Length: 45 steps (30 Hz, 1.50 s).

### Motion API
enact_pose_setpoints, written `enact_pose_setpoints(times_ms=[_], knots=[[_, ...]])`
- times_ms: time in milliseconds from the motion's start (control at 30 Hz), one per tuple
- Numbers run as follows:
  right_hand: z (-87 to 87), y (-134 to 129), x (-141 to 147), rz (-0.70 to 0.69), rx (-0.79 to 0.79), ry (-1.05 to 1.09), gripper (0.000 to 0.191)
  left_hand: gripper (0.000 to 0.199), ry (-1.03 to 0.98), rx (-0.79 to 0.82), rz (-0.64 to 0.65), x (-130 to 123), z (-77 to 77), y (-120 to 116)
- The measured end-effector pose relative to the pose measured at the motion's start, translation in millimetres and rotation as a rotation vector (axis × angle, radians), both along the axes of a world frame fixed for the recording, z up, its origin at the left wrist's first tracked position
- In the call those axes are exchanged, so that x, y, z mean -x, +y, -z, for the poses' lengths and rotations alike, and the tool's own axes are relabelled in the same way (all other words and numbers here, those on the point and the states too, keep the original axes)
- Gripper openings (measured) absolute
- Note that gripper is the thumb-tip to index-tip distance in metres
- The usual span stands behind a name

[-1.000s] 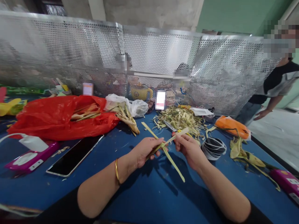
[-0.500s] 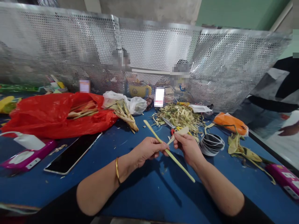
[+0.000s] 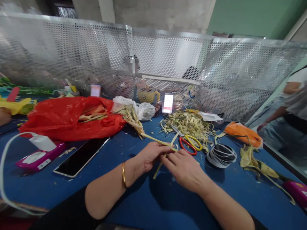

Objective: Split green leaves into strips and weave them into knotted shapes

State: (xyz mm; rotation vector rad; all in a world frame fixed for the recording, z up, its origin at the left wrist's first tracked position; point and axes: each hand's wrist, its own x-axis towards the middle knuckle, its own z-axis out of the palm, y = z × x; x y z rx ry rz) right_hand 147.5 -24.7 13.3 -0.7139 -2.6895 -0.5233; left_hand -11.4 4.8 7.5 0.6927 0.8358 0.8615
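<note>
My left hand (image 3: 153, 154) is closed on a pale green-yellow stalk (image 3: 155, 140), thumb and fingers pinched near its lower end. Against it, my right hand (image 3: 178, 163) has its fingers closed over the same spot, where a light strip (image 3: 175, 137) sticks up and a thin end hangs below. Scissors with red and yellow handles (image 3: 188, 143) lie just beyond my right hand. Behind them is a heap of shredded husk (image 3: 190, 124). What the right fingertips grip is partly hidden.
On the left are a red plastic bag (image 3: 57, 119), a phone (image 3: 81, 157) and a purple power strip (image 3: 40, 157). A roll of white cord (image 3: 222, 155), an orange packet (image 3: 243, 134) and dry husks (image 3: 255, 161) lie right. A perforated metal screen (image 3: 165, 57) stands behind.
My right hand has moved left, against my left hand. The stalk has swung and now points up-left, with a thin end hanging below. The scissors' handles are now uncovered.
</note>
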Motion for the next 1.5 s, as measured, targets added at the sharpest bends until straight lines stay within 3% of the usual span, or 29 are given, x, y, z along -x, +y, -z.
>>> enact_pose_setpoints(times_ms=[100,333,500,567,667,767,867,933,1067,1167,1267,1367,1500], knots=[[12.4,0.2,10.5,0.016,-0.045,-0.126,0.019,0.024,0.038,-0.028,-0.033,-2.6,0.0,-2.2],[20.0,-3.7,11.3,-0.108,-0.046,-0.009,0.029,0.026,0.082,-0.031,-0.097,-8.5,3.5,-8.1],[16.4,-8.7,15.8,-0.081,-0.058,0.033,0.03,0.022,0.067,-0.053,-0.086,-6.1,3.5,-5.7],[11.4,-6.4,13.3,-0.001,-0.103,0.1,0.028,0.021,0.046,-0.075,-0.085,-2.1,0.3,-2.3],[5.8,1.3,4.8,0.29,-0.147,0.197,0.027,0.02,0.094,-0.074,-0.107,3.1,-4.6,2.4],[3.8,7.7,-3.8,0.427,0.024,0.146,0.024,0.023,0.24,-0.113,-0.137,5.4,-6.1,5.6],[-0.8,7.2,-8.4,0.369,0.275,0.144,0.03,0.028,0.366,-0.201,-0.102,6.6,-5.1,7.2],[-6.4,5.2,-10.2,0.344,0.361,0.267,0.031,0.026,0.433,-0.265,-0.053,6.6,-4.7,5.9],[-12.2,6.3,-11.8,0.362,0.428,0.622,0.025,0.031,0.612,-0.449,0.192,0.0,-2.9,-7.8],[-8.5,10.4,-8.4,0.356,0.678,0.747,0.024,0.034,0.688,-0.492,0.405,-9.6,1.2,-22.5],[-6.2,9.8,-3.8,0.305,0.853,0.888,0.022,0.031,0.661,-0.471,0.414,-15.2,3.3,-28.5],[-9.6,2.3,-3.0,0.297,0.656,0.997,0.021,0.031,0.558,-0.351,0.294,-13.3,0.8,-21.6],[-12.6,-9.6,-3.0,0.264,0.262,0.762,0.013,0.024,0.337,-0.129,0.064,-7.3,-4.3,-8.6]])
